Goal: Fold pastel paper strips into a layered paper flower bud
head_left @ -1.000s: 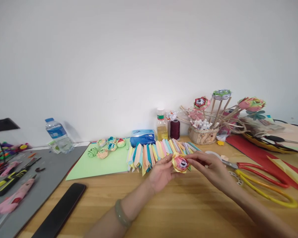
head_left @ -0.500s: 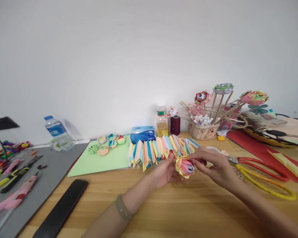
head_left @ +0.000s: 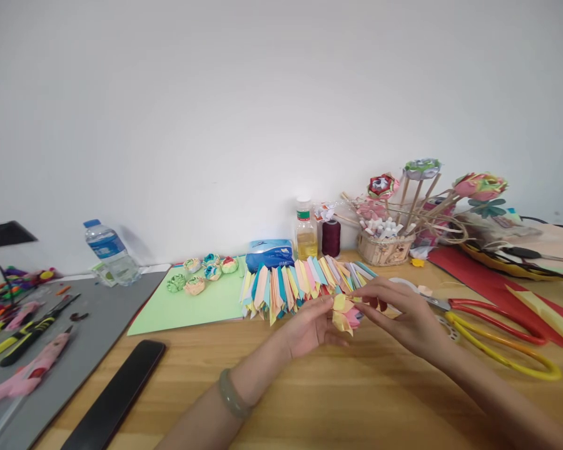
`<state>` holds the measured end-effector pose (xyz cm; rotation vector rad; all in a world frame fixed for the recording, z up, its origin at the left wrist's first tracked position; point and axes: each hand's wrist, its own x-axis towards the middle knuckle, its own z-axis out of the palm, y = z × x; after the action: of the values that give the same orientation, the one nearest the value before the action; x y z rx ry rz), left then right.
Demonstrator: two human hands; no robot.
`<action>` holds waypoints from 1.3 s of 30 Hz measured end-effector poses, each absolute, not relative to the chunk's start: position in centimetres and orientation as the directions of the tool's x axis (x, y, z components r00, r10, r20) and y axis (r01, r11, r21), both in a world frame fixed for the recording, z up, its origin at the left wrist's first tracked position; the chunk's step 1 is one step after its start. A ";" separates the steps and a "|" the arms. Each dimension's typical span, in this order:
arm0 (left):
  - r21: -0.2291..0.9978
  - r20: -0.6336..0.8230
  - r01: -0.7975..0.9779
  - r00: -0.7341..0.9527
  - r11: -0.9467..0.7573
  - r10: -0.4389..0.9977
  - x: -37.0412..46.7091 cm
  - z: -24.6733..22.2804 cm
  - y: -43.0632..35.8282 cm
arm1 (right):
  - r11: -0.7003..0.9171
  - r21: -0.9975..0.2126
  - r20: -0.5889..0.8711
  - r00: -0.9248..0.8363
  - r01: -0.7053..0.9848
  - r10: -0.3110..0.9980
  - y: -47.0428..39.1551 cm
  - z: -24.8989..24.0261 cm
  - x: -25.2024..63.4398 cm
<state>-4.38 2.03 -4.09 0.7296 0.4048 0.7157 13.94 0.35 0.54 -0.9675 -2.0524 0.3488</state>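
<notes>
A small paper flower [head_left: 343, 314], yellow outside with pink petals, is held just above the wooden table between both hands. My left hand [head_left: 310, 328] cups it from the left, with thumb and fingers around its side. From the right, my right hand [head_left: 394, 306] pinches at the flower's upper edge with thumb and index finger. Behind the hands lies a long fan of folded paper strips [head_left: 281, 287] in many colours. Several finished paper flowers [head_left: 195, 285] rest on a light green sheet [head_left: 182, 312] to the left.
Scissors [head_left: 502, 331] with red and yellow handles lie right of my right hand. A phone [head_left: 117, 394], a water bottle [head_left: 110, 250] and a pink glue gun [head_left: 32, 372] are at the left. Behind stand an oil bottle [head_left: 306, 231], dark thread [head_left: 331, 237] and a flower basket [head_left: 385, 248].
The paper flower has turned, so its yellow outer petals now face the camera more. My left fingers have shifted slightly, and my right fingers have moved a little left onto its upper edge.
</notes>
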 end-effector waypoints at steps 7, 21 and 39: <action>0.777 0.029 -0.524 0.582 0.348 0.813 -4.3 -3.8 1.8 | 0.583 -0.608 0.496 -0.315 0.539 0.809 0.3 0.5 13.7; 0.840 0.059 -0.517 0.391 0.166 0.918 -3.5 -3.6 1.5 | 0.612 -0.509 0.530 -0.340 0.606 0.777 -0.1 -0.2 12.9; 0.909 0.206 -0.414 0.340 -0.051 0.917 -3.3 -3.7 1.8 | 0.417 -0.816 0.256 -0.396 0.401 0.882 0.4 0.6 13.1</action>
<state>-3.31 1.79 -3.67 1.1551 0.5651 1.1804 13.06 0.39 0.61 -1.0855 -1.9740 0.8773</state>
